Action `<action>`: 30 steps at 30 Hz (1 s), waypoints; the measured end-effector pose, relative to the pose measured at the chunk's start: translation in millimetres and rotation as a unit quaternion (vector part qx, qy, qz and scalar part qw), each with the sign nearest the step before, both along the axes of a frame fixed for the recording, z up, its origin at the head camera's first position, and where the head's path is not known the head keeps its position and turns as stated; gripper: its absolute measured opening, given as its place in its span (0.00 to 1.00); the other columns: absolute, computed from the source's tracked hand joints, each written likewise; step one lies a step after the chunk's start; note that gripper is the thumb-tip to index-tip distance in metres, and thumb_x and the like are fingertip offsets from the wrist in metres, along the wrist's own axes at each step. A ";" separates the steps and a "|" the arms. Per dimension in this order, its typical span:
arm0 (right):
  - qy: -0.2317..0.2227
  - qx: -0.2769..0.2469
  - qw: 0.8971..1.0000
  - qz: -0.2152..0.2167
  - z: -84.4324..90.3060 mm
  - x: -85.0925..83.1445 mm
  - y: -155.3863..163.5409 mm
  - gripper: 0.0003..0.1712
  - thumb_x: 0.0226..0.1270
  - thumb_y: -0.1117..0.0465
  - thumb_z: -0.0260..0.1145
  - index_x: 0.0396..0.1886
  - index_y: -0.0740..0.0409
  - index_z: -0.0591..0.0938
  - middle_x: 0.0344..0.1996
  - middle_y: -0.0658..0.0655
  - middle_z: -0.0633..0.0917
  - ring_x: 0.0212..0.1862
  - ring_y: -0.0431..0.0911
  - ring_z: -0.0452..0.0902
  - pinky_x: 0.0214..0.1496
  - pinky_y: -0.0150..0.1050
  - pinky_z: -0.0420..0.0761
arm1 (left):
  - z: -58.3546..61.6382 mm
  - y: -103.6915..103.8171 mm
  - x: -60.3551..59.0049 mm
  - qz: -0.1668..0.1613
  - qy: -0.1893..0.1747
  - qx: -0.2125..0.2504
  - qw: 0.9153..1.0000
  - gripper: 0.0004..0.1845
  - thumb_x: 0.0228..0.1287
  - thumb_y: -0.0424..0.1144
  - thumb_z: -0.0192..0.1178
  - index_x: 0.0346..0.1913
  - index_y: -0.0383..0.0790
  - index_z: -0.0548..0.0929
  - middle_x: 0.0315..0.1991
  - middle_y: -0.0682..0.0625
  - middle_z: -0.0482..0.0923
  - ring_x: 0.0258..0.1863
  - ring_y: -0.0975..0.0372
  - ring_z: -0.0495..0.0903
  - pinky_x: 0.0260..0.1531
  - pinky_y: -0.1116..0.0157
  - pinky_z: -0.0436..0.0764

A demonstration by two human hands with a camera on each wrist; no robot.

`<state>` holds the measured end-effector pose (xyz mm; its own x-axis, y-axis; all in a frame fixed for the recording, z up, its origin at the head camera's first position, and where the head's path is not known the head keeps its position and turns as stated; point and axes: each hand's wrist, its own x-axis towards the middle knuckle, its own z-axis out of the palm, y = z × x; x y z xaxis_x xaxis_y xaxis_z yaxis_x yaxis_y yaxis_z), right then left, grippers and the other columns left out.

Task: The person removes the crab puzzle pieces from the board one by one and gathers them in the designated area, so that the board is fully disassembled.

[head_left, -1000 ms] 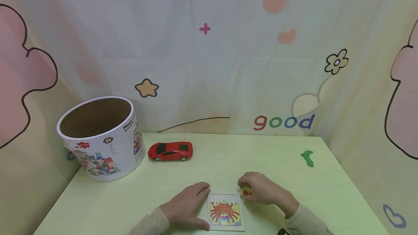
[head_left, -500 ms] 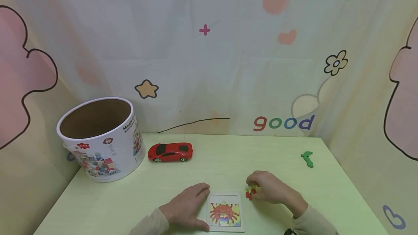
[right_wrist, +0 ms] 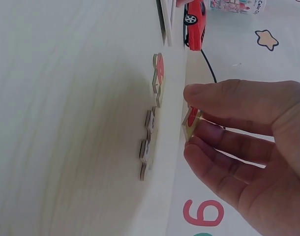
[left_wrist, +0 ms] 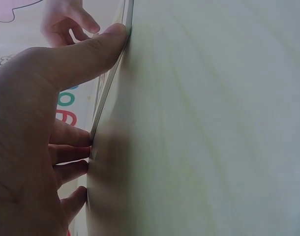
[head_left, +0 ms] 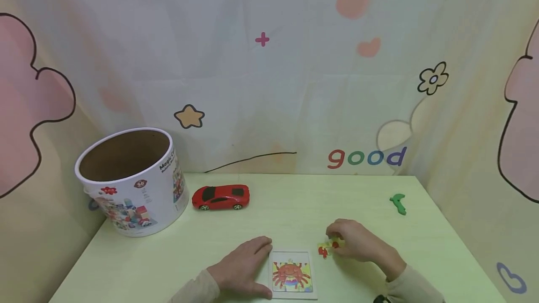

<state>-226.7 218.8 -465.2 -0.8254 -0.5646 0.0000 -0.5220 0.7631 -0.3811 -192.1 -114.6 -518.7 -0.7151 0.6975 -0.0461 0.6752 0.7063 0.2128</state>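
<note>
Right hand (head_left: 358,244) pinches a puzzle piece (right_wrist: 192,119) at lower right; left hand (head_left: 244,265), fingers flat, steadies the puzzle board (head_left: 292,275).

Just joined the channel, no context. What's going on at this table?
A person sits at a pale green table with a small crab puzzle board. The left hand rests flat against the board's left edge. The right hand pinches one puzzle piece just above the table, to the right of the board, where other loose pieces lie. A red toy car, a round tub and a green toy sit further back.
</note>
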 end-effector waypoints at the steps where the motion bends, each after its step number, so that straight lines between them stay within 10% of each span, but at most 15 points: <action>1: -0.003 -0.001 1.000 -0.004 0.4 -0.2 0.6 0.15 0.53 0.63 0.75 0.42 0.57 0.84 0.33 0.45 0.81 0.34 0.40 0.73 0.37 0.34 0.79 | -0.1 0.0 -0.2 0.001 0.001 0.000 1.000 0.58 0.47 0.81 0.51 0.72 0.41 0.63 0.73 0.49 0.58 0.72 0.55 0.60 0.71 0.56 0.65; 30: -0.018 -0.001 0.999 -0.049 -2.8 3.9 30.9 0.16 0.50 0.65 0.77 0.40 0.57 0.84 0.31 0.45 0.79 0.35 0.42 0.72 0.38 0.34 0.78 | -0.4 0.1 0.3 0.003 -0.001 0.001 1.000 0.59 0.47 0.82 0.51 0.73 0.40 0.63 0.74 0.49 0.57 0.72 0.55 0.60 0.71 0.56 0.65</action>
<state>-222.8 249.7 -468.0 -0.8766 -0.4803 -0.0290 -0.4304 0.8097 -0.3990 -191.8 -114.5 -519.2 -0.7191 0.6933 -0.0465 0.6703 0.7098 0.2165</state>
